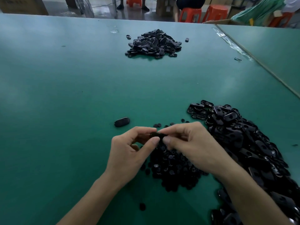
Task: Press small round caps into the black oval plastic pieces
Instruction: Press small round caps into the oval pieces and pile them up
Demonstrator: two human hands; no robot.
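Oval piece (158, 135) pinched between left hand (129, 151) and right hand (191, 146) over the green table (65, 95), orange stools (190, 14) beyond.

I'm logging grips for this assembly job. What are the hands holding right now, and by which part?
One black oval plastic piece, pinched at both ends: the left hand at its left end, the right hand at its right end.

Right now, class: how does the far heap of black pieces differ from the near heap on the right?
The far heap is a tight mound; the near heap looks bigger and sprawls to the picture's bottom edge. The far heap lies across the green table; the near heap runs beside the right forearm. Holes show in near heap pieces; the far heap's are too distant to tell. Both are black oval pieces on that table.
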